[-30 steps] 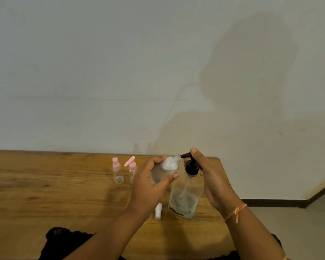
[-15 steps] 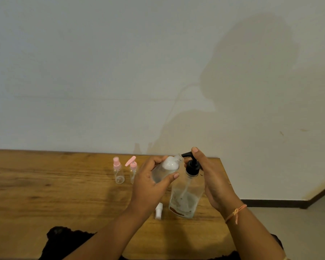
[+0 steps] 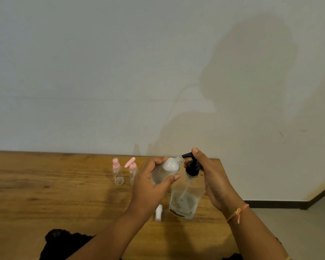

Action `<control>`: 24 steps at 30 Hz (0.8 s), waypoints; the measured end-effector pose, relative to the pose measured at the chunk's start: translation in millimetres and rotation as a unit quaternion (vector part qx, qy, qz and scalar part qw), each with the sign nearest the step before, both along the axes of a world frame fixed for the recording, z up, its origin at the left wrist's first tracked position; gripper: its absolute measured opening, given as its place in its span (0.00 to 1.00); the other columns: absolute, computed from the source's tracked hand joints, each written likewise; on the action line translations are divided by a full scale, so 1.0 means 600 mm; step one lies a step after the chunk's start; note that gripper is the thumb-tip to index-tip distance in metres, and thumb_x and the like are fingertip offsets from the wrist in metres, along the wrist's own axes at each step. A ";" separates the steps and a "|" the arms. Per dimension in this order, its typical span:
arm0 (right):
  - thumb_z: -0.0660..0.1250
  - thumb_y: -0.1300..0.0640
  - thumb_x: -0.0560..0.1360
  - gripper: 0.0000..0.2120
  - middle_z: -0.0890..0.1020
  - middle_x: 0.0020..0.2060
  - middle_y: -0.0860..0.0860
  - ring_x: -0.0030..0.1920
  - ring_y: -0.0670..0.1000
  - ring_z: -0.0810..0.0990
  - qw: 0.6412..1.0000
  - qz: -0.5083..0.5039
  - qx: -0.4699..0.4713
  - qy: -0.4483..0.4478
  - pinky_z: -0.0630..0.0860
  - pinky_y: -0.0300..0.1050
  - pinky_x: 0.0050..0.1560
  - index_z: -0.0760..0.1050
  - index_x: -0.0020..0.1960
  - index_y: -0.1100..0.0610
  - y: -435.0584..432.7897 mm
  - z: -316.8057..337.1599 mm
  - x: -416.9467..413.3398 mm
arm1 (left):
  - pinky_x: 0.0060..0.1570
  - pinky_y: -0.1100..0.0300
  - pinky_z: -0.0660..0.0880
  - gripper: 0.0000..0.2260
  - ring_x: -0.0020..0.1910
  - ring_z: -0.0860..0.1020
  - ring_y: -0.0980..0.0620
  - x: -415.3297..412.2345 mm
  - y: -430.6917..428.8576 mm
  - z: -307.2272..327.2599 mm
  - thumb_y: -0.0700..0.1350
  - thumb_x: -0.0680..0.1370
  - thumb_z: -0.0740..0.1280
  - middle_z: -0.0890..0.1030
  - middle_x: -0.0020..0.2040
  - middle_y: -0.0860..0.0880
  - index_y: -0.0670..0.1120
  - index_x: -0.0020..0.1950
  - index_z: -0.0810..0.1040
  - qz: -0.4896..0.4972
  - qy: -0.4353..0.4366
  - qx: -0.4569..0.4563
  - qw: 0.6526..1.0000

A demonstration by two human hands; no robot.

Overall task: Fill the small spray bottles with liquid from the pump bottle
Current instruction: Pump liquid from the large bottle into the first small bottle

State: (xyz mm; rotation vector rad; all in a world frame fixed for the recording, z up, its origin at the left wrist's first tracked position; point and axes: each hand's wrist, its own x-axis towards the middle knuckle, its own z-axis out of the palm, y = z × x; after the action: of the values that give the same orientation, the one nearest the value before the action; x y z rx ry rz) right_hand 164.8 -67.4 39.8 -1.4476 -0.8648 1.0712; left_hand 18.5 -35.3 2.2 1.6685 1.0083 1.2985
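Gripped in the left hand, a clear uncapped spray bottle tilts its mouth to the black spout of the clear plastic pump bottle, standing near the wooden tabletop's right edge. The right hand clasps the pump head. A misaligned mouth would likely spill liquid; 2 pink-topped bottles wait near the far edge.

3 sm spray btls, 1 pump btl, 1 white cap
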 end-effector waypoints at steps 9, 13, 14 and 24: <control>0.58 0.31 0.65 0.30 0.82 0.53 0.49 0.58 0.46 0.76 0.999 -0.004 0.013 -0.034 0.65 0.47 0.63 0.82 0.50 0.53 0.006 0.026 0.002 | 0.47 0.76 0.69 0.16 0.52 0.74 0.67 -0.003 0.000 0.005 0.55 0.63 0.72 0.79 0.49 0.61 0.58 0.49 0.75 -0.004 0.002 -0.005 1.000; 0.52 0.39 0.78 0.23 0.80 0.51 0.47 0.55 0.47 0.76 0.987 -0.067 0.045 -0.139 0.67 0.38 0.48 0.78 0.53 0.54 0.037 0.063 0.011 | 0.46 0.78 0.68 0.16 0.52 0.73 0.68 0.000 0.000 0.007 0.53 0.64 0.73 0.78 0.49 0.62 0.59 0.49 0.74 -0.004 0.012 -0.002 1.000; 0.51 0.40 0.79 0.23 0.80 0.50 0.48 0.54 0.47 0.76 0.982 -0.076 0.049 -0.165 0.67 0.39 0.48 0.78 0.52 0.54 0.047 0.069 0.012 | 0.46 0.78 0.69 0.16 0.52 0.74 0.68 0.001 0.000 0.006 0.53 0.63 0.73 0.78 0.49 0.62 0.59 0.49 0.74 -0.003 0.008 -0.003 1.000; 0.46 0.39 0.80 0.32 0.80 0.43 0.54 0.49 0.56 0.77 0.938 -0.004 -0.067 -0.341 0.67 0.60 0.62 0.79 0.50 0.62 0.107 0.052 0.004 | 0.47 0.78 0.68 0.17 0.52 0.73 0.69 0.001 0.004 0.004 0.47 0.65 0.76 0.78 0.49 0.61 0.59 0.48 0.74 0.002 0.011 -0.004 1.000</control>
State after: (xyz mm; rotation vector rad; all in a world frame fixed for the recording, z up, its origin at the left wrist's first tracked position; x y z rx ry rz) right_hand 167.1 -3.4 70.9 -1.9810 -1.2803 0.6158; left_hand 19.2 -32.8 4.7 1.6804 1.0284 1.2789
